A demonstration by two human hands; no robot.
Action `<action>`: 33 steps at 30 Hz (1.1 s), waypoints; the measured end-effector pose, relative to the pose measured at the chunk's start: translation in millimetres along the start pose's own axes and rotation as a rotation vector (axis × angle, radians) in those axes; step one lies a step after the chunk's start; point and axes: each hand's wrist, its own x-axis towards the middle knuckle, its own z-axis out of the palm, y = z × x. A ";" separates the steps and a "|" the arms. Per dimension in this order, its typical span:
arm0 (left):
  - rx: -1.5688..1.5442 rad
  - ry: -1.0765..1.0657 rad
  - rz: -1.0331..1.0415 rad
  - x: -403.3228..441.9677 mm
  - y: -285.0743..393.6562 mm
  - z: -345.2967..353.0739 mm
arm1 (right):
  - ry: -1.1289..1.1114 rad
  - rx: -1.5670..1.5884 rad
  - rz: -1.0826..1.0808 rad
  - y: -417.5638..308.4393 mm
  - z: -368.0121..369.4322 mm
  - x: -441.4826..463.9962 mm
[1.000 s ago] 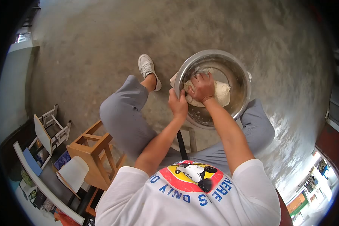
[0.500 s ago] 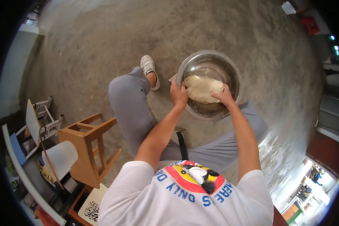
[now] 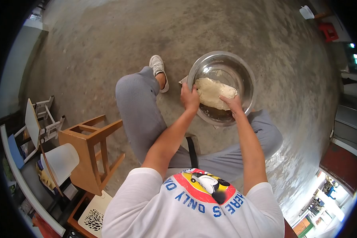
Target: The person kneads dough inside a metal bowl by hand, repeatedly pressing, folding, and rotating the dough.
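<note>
Gripped the left rim of the steel basin [image 3: 246, 79] with the left hand [image 3: 190, 98], thumb over the edge, and rested the right hand [image 3: 233, 104] against the right end of the dough [image 3: 211, 91], thumb on top; could not tell the curl of the partly hidden fingers. Had the dough lying as a thick oblong slab inside the basin, close to the left wall. Judged it soft, dense, fairly heavy and probably tacky, likely to stretch under a pinch; favoured a broad palm hold beneath both ends, fingers spread.
</note>
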 end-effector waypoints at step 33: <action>0.055 -0.133 0.024 4.6 10.8 -10.3 | 0.092 -1.105 -1.003 -42.7 41.1 -25.4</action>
